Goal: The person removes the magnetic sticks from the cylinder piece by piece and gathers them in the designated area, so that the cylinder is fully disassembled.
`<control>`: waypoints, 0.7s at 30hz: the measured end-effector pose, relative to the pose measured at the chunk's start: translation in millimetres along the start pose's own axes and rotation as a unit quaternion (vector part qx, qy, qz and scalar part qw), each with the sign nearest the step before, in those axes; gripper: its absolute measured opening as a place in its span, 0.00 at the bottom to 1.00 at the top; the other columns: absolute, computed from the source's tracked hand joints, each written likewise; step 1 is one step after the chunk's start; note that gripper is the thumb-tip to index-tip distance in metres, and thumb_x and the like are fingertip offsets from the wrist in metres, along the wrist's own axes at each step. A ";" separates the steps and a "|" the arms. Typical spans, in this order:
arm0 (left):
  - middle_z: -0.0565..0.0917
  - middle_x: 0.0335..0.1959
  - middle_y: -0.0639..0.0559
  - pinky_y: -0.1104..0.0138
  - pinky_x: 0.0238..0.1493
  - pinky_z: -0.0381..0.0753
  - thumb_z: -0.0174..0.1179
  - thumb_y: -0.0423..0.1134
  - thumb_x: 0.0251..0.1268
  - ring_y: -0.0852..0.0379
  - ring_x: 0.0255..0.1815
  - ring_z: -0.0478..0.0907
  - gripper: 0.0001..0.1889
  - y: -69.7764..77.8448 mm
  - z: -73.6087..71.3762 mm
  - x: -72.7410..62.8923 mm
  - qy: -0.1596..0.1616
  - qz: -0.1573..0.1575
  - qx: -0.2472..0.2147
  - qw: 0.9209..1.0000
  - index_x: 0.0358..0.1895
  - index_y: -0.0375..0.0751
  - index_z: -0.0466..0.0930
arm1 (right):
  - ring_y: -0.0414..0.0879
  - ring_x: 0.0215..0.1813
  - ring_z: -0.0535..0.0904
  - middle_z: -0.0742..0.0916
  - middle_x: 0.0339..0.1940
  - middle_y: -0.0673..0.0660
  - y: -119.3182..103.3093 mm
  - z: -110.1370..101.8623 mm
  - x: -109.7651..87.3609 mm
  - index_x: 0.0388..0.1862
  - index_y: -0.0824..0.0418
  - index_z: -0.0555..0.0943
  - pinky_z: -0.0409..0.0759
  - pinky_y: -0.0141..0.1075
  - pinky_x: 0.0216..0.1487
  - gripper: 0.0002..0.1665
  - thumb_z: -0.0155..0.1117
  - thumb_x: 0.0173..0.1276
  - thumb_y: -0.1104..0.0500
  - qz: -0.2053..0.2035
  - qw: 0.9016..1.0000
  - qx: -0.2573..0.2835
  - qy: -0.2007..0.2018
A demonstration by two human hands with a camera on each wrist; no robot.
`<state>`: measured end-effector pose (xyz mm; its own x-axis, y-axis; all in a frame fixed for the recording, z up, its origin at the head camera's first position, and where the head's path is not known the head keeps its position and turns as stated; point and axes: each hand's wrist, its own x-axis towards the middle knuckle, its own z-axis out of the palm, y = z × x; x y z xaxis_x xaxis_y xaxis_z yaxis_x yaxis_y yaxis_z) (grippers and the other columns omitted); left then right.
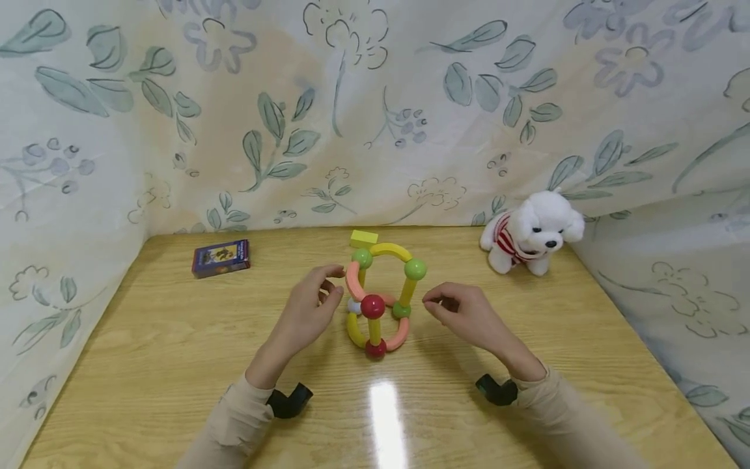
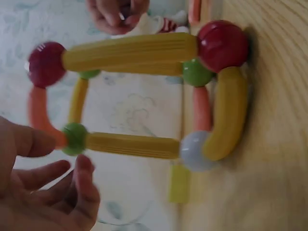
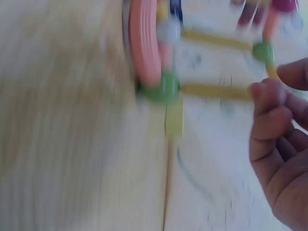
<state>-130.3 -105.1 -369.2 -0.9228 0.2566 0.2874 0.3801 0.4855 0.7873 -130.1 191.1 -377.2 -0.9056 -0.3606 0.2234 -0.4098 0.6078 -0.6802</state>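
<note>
A frame of magnetic building rods and balls stands on the table between the hands. Its upper part has a yellow curved rod [image 1: 391, 249], two green balls, a pink curved rod [image 1: 353, 281] and a red ball [image 1: 372, 306]. Straight yellow rods run down to a lower ring with a whitish ball [image 2: 196, 151]. My left hand [image 1: 307, 306] is at the upper left, thumb and fingers apart, fingertips right by the pink rod and green ball [image 2: 74, 138]. My right hand [image 1: 469, 316] hovers beside the right green ball [image 1: 415, 268], fingers loosely bent, holding nothing.
A yellow block [image 1: 364, 238] lies behind the frame near the table's back edge. At the back left is a dark blue card box [image 1: 221, 258]. A white plush dog [image 1: 530, 231] in a striped top sits at the back right. Floral cloth [image 1: 375, 130] hangs behind the table.
</note>
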 end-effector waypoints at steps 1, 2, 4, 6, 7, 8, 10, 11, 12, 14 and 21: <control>0.80 0.58 0.46 0.67 0.42 0.78 0.53 0.34 0.72 0.55 0.44 0.77 0.19 -3.4 1.7 2.2 -0.019 -0.024 -0.009 0.999 0.64 0.38 0.72 | 0.34 0.26 0.74 0.86 0.31 0.49 -6.2 6.2 0.0 0.42 0.59 0.86 0.75 0.29 0.26 0.07 0.66 0.66 0.62 -0.010 1.000 0.009 -0.015; 0.80 0.59 0.46 0.67 0.44 0.78 0.52 0.36 0.73 0.55 0.46 0.77 0.20 -6.6 3.6 4.5 -0.037 -0.044 -0.017 0.998 0.66 0.40 0.71 | 0.34 0.26 0.74 0.86 0.32 0.49 -11.9 12.4 -0.2 0.44 0.59 0.85 0.75 0.29 0.26 0.08 0.66 0.66 0.61 -0.017 0.999 0.017 -0.029; 0.80 0.58 0.47 0.66 0.45 0.79 0.53 0.37 0.73 0.54 0.47 0.77 0.21 -12.2 7.7 8.8 -0.061 -0.065 -0.030 0.996 0.67 0.42 0.70 | 0.34 0.28 0.75 0.86 0.34 0.49 -20.9 24.2 -0.2 0.47 0.59 0.85 0.76 0.29 0.28 0.11 0.67 0.65 0.60 -0.027 0.998 0.031 -0.053; 0.82 0.55 0.48 0.65 0.45 0.79 0.54 0.37 0.73 0.53 0.47 0.78 0.22 -16.2 12.3 12.3 -0.071 -0.074 -0.039 0.994 0.68 0.43 0.70 | 0.34 0.30 0.76 0.86 0.36 0.49 -26.5 35.2 0.1 0.50 0.57 0.84 0.77 0.29 0.30 0.14 0.67 0.65 0.59 -0.034 0.997 0.039 -0.064; 0.82 0.53 0.47 0.65 0.45 0.79 0.54 0.37 0.72 0.53 0.47 0.78 0.22 -17.6 13.7 13.7 -0.071 -0.072 -0.041 0.994 0.68 0.43 0.71 | 0.34 0.30 0.77 0.85 0.37 0.49 -29.3 40.0 1.0 0.51 0.56 0.83 0.78 0.29 0.31 0.15 0.68 0.65 0.58 -0.034 0.996 0.041 -0.066; 0.82 0.52 0.48 0.64 0.45 0.79 0.55 0.37 0.72 0.53 0.47 0.78 0.22 -18.1 14.9 14.9 -0.072 -0.071 -0.041 0.994 0.67 0.43 0.71 | 0.34 0.30 0.77 0.85 0.37 0.49 -31.6 44.3 1.7 0.51 0.55 0.83 0.78 0.29 0.31 0.16 0.68 0.64 0.57 -0.032 0.996 0.045 -0.065; 0.83 0.50 0.48 0.64 0.45 0.79 0.55 0.36 0.72 0.54 0.47 0.78 0.21 -18.9 17.4 16.5 -0.071 -0.069 -0.042 0.994 0.66 0.43 0.72 | 0.34 0.30 0.77 0.85 0.36 0.49 -34.8 52.0 3.2 0.51 0.54 0.83 0.78 0.29 0.30 0.17 0.70 0.63 0.57 -0.029 0.996 0.051 -0.062; 0.83 0.49 0.48 0.64 0.45 0.79 0.55 0.36 0.72 0.54 0.46 0.78 0.20 -18.9 18.6 17.0 -0.070 -0.068 -0.044 0.994 0.65 0.43 0.73 | 0.34 0.30 0.77 0.85 0.36 0.49 -36.1 55.2 3.8 0.50 0.53 0.83 0.78 0.29 0.30 0.16 0.70 0.62 0.56 -0.028 0.996 0.053 -0.061; 0.83 0.47 0.49 0.64 0.45 0.79 0.55 0.35 0.72 0.54 0.46 0.78 0.19 -18.7 19.6 17.6 -0.068 -0.068 -0.042 0.994 0.64 0.43 0.74 | 0.34 0.29 0.77 0.85 0.36 0.49 -37.2 58.1 4.3 0.49 0.53 0.83 0.78 0.29 0.30 0.16 0.71 0.62 0.56 -0.030 0.996 0.053 -0.058; 0.83 0.45 0.49 0.64 0.44 0.79 0.55 0.34 0.71 0.54 0.45 0.78 0.16 -18.5 21.7 18.8 -0.064 -0.065 -0.037 0.995 0.61 0.43 0.76 | 0.34 0.28 0.76 0.85 0.35 0.49 -39.2 62.4 4.8 0.45 0.54 0.83 0.78 0.29 0.29 0.13 0.72 0.61 0.57 -0.037 0.997 0.049 -0.053; 0.83 0.45 0.47 0.60 0.48 0.80 0.56 0.32 0.70 0.52 0.46 0.79 0.16 -18.1 26.3 20.8 -0.041 -0.062 -0.005 0.997 0.59 0.39 0.77 | 0.34 0.27 0.76 0.85 0.31 0.47 -41.2 67.1 3.0 0.37 0.54 0.83 0.78 0.27 0.29 0.07 0.72 0.61 0.58 -0.049 0.997 0.034 -0.040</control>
<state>-154.6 -86.6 -391.9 -0.9545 0.2624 0.1414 0.2616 0.5104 0.8192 -108.6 117.4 -395.4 -0.8489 -0.4730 0.2359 -0.4848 0.5189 -0.7041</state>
